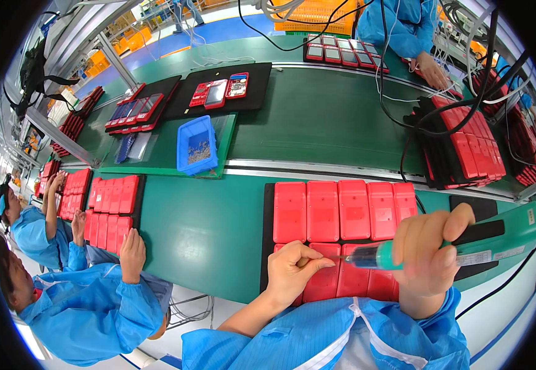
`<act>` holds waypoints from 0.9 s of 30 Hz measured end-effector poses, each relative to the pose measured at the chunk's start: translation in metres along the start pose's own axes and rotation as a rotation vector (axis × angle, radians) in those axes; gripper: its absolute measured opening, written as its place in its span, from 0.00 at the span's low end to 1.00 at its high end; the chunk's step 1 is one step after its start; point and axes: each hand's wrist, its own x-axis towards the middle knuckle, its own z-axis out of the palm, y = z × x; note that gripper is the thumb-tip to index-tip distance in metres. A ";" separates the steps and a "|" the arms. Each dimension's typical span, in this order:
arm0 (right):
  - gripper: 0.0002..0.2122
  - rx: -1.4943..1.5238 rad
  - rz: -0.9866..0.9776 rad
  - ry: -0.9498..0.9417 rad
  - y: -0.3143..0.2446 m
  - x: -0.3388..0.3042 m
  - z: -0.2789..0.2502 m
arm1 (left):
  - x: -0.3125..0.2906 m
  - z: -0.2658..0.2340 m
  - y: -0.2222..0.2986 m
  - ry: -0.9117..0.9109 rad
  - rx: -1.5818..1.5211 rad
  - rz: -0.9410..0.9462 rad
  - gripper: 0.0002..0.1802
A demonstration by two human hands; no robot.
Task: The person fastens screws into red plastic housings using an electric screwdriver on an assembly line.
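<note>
My right hand (425, 253) is wrapped round a green electric screwdriver (507, 231), held level with its bit pointing left. Close to the bit's tip is my left hand (292, 268), its thumb and forefinger pinched together; whatever they hold is too small to make out. Beneath both hands, two rows of red plastic casings (323, 211) lie on a black mat (268, 213). My hands and the screwdriver partly cover the near row.
A blue bin (182, 145) with small metal parts stands beyond the mat, left of centre. Opened red devices (216, 94) lie farther back. Stacked red casings (465, 148) and hanging black cables (431, 131) are at right. Co-workers (89, 308) sit at left; another person's hand (431, 71) works across the bench.
</note>
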 end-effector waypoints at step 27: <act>0.08 0.093 0.159 -0.305 0.035 0.003 0.014 | -0.005 -0.016 -0.005 0.042 -0.136 -0.141 0.07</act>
